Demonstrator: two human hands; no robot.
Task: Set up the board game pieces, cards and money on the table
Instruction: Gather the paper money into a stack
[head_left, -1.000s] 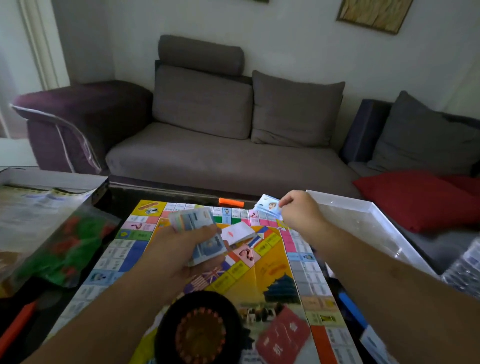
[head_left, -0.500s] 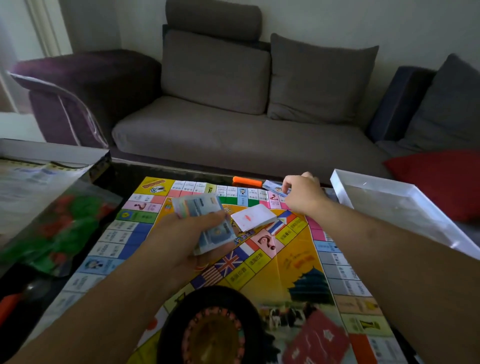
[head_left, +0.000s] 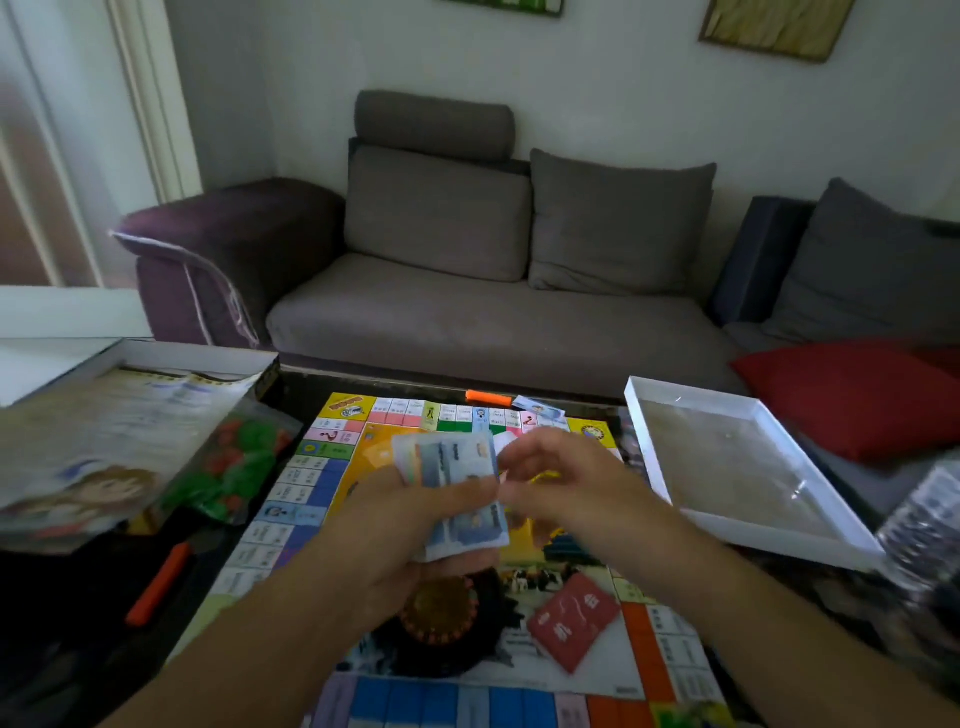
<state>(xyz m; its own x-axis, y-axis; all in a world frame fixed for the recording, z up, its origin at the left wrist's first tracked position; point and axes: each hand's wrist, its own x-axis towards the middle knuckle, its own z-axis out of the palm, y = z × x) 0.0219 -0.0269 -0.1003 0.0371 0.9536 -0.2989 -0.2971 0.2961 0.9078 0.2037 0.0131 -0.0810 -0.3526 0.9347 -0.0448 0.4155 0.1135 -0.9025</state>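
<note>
My left hand (head_left: 415, 525) grips a fanned stack of paper money (head_left: 452, 473) above the middle of the colourful game board (head_left: 311, 499). My right hand (head_left: 561, 483) is at the stack's right edge, its thumb and curled fingers pinching the top notes. A single note (head_left: 539, 407) lies at the board's far edge beside an orange piece (head_left: 487, 398). On the near part of the board are a red card deck (head_left: 574, 621) and a black spinner wheel (head_left: 447, 618), partly hidden by my left wrist.
At the left, an open box (head_left: 130, 415) holds a leaflet and a bag of green and red houses (head_left: 234, 467). An orange stick (head_left: 158, 584) lies on the dark table. A white tray (head_left: 727, 467) sits at the right, with a grey sofa (head_left: 467, 312) behind.
My right hand left a note at the board's far edge and drew back to the stack in my left hand. The camera tilted up and back.
</note>
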